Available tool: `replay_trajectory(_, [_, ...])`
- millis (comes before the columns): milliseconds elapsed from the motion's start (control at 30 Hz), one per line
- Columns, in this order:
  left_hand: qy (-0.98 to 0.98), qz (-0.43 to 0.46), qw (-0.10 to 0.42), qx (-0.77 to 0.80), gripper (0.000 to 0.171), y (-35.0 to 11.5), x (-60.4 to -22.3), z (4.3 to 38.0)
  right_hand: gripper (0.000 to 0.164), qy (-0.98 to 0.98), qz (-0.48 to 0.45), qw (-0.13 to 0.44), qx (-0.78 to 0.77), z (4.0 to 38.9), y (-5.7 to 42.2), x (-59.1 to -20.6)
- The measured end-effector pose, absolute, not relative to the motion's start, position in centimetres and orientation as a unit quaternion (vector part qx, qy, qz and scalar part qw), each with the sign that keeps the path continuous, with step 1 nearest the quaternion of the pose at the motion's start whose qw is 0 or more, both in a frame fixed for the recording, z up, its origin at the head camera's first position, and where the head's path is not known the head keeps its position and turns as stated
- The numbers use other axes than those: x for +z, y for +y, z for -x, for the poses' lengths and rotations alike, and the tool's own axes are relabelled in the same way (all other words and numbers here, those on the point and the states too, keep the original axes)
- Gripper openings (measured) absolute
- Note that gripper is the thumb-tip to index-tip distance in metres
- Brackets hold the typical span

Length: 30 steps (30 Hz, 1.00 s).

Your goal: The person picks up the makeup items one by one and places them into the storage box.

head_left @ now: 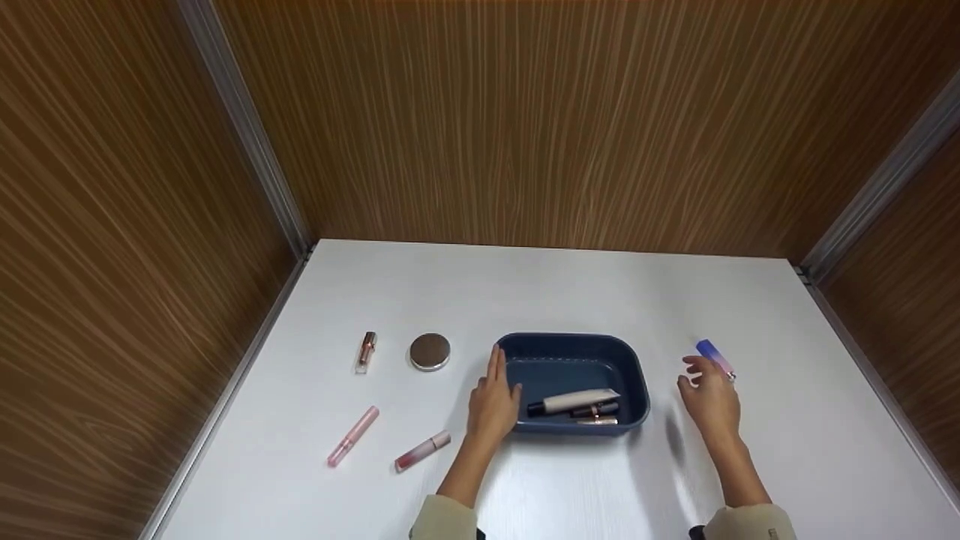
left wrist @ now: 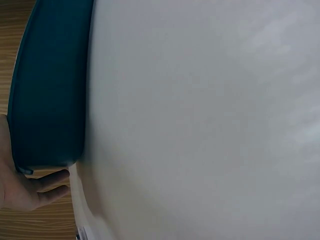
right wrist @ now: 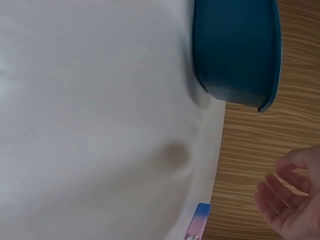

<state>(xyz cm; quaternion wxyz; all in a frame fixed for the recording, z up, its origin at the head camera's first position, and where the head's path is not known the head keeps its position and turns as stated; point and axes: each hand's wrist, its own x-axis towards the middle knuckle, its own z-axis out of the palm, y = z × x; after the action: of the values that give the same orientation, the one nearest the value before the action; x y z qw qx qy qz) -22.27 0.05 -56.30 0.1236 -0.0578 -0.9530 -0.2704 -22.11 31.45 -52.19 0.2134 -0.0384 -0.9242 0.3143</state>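
A dark blue box (head_left: 570, 429) sits mid-table with a cream squeeze tube (head_left: 577, 400) with a black cap, a small black tube (head_left: 596, 409) and a pale gold-toned tube (head_left: 598, 421) inside, along its near wall. At the box's left wall, my left hand (head_left: 493, 405) has its fingers straight along the outside and its thumb over the rim. My right hand (head_left: 711, 401) hovers right of the box with fingers loosely bent, nothing held. Partly behind its fingers in the head view lies a blue-to-pink tube (head_left: 711, 352), whose blue end (right wrist: 202, 210) shows in the right wrist view.
Left of the box lie a round brown compact (head_left: 430, 351), a small lip gloss (head_left: 366, 352) with a clear end, a slim pink tube (head_left: 353, 436) and a red-and-pink lip gloss tube (head_left: 422, 451). Wood-grain panels (head_left: 525, 127) enclose the white table (head_left: 405, 277) at the back and sides.
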Motion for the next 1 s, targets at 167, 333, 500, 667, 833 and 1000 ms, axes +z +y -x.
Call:
replay_trajectory(167, [-0.952,0.053,0.122,-0.276,0.065,0.2,-56.4,22.3,0.029,-0.924,0.058,0.213,0.314,22.7,32.1,-52.7])
replay_trajectory(333, [-0.951,0.052,0.120,-0.279,0.065,0.2,-56.5,22.2,0.029,-0.924,0.065,0.217,0.309,23.0,32.7,-53.0])
replay_trajectory(500, [-0.951,0.054,0.123,-0.279,0.064,0.1,-56.4,22.3,0.029,-0.925,0.068,0.218,0.305,23.6,33.3,-53.0])
replay_trajectory(667, [-0.952,0.058,0.126,-0.272,0.064,0.1,-56.3,22.2,0.031,-0.928,0.072,0.213,0.296,24.2,34.1,-53.1])
replay_trajectory(833, [-0.952,0.058,0.125,-0.274,0.064,0.1,-56.4,22.3,0.029,-0.931,0.074,0.208,0.289,24.6,34.8,-53.4])
replay_trajectory(1000, [-0.951,0.058,0.126,-0.276,0.064,0.1,-56.3,22.3,0.028,-0.933,0.089,0.196,0.289,24.8,35.3,-53.6])
